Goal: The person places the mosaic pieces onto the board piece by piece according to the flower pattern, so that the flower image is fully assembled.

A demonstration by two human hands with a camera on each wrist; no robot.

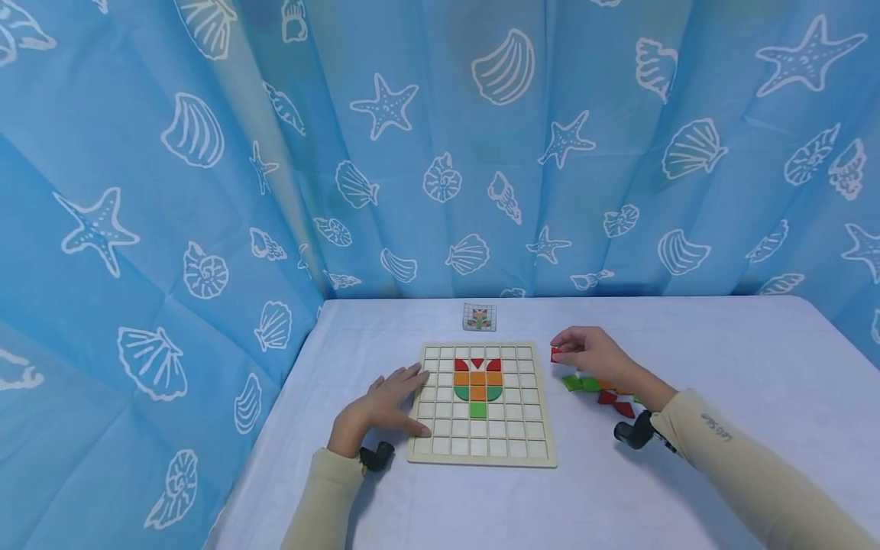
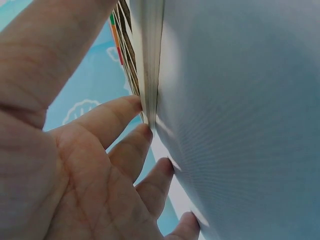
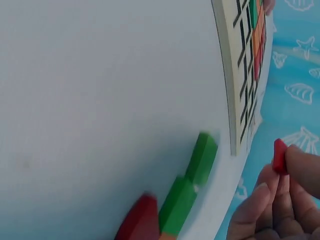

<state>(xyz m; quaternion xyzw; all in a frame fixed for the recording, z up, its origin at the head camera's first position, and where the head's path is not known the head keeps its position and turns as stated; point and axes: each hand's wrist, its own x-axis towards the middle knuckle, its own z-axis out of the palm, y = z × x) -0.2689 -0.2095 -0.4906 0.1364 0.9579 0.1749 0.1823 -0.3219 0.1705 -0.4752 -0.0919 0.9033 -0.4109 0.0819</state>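
Observation:
My right hand (image 1: pixel 594 357) pinches a small red piece (image 3: pixel 279 156) between thumb and fingers, raised just right of the board in the head view. The wooden grid board (image 1: pixel 481 461) lies flat on the table, its squares mostly white. A tulip-like pattern stands on it: red pieces on top, orange pieces (image 1: pixel 478 392) in the middle, rounded green ones at the sides and a green square (image 1: pixel 477 410) below. My left hand (image 1: pixel 385 405) spreads along the board's left edge. In the left wrist view its fingertips (image 2: pixel 134 103) touch the board's side.
Loose green pieces (image 1: pixel 588 384), orange and red pieces (image 1: pixel 624 409) lie in a small group under my right wrist. A small pattern card (image 1: pixel 479 318) sits behind the board. The white-covered table (image 1: pixel 495 512) meets a blue seashell curtain (image 1: pixel 426 229) at the back and left.

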